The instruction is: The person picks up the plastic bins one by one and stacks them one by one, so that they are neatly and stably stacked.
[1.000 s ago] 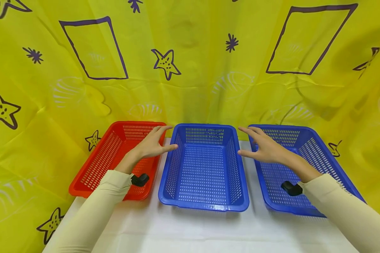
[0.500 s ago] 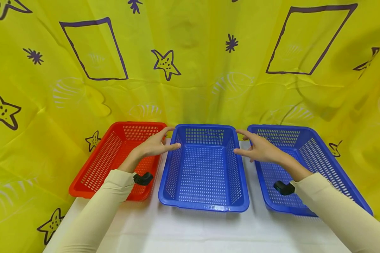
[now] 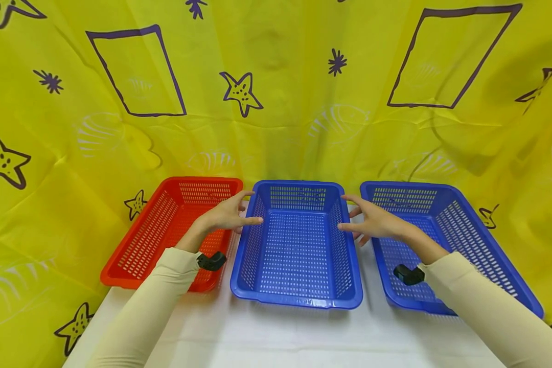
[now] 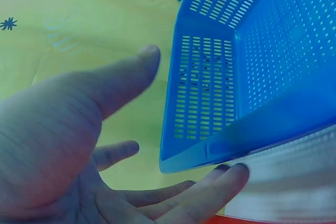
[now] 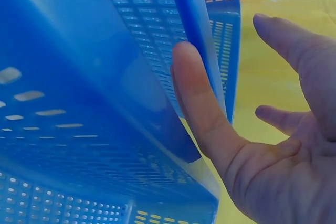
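Three plastic mesh baskets stand side by side. My left hand is at the left rim of the middle blue basket, thumb reaching over the rim and fingers spread outside it. On the opposite side, my right hand mirrors this, its thumb overlapping the right rim and its fingers down in the gap. The left wrist view shows fingers just below the blue basket's rim, the thumb apart from it. In the right wrist view a finger points down between two blue baskets. Neither hand grips anything.
To the left is a red basket, partly behind my left forearm. Another blue basket stands on the right under my right wrist. A white cloth covers the table, and a yellow patterned curtain hangs close behind the baskets.
Both hands have moved inward and slightly lower, toward the two side rims of the middle basket. The baskets have stayed in place.
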Action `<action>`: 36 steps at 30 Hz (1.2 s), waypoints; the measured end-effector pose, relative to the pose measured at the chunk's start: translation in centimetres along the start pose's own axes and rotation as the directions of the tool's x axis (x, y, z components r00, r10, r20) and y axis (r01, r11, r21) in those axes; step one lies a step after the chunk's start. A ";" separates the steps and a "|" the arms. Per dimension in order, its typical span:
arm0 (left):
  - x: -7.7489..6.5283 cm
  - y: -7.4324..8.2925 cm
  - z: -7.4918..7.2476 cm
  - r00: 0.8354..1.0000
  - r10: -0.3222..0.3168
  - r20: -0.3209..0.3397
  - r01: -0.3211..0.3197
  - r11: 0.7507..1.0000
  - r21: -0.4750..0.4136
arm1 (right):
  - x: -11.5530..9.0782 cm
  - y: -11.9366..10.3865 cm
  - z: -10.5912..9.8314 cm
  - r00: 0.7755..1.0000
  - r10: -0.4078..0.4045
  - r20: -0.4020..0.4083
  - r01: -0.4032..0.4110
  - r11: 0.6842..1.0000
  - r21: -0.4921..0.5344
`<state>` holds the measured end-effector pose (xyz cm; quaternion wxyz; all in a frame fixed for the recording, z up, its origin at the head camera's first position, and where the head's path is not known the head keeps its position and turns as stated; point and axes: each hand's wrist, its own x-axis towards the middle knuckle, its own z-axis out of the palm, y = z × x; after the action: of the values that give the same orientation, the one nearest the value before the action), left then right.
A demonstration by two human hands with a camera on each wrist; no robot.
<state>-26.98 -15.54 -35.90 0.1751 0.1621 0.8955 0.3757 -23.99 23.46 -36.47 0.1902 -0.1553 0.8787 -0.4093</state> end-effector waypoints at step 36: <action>0.4 -1.6 0.8 0.999 -0.041 0.034 0.047 0.980 -0.193 | 0.1 1.1 0.8 0.999 0.032 -0.013 -0.032 0.998 0.045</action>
<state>-27.19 -15.97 -37.72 0.2118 0.1303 0.8552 0.4548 -23.87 23.55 -37.84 0.1940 -0.1339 0.8730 -0.4269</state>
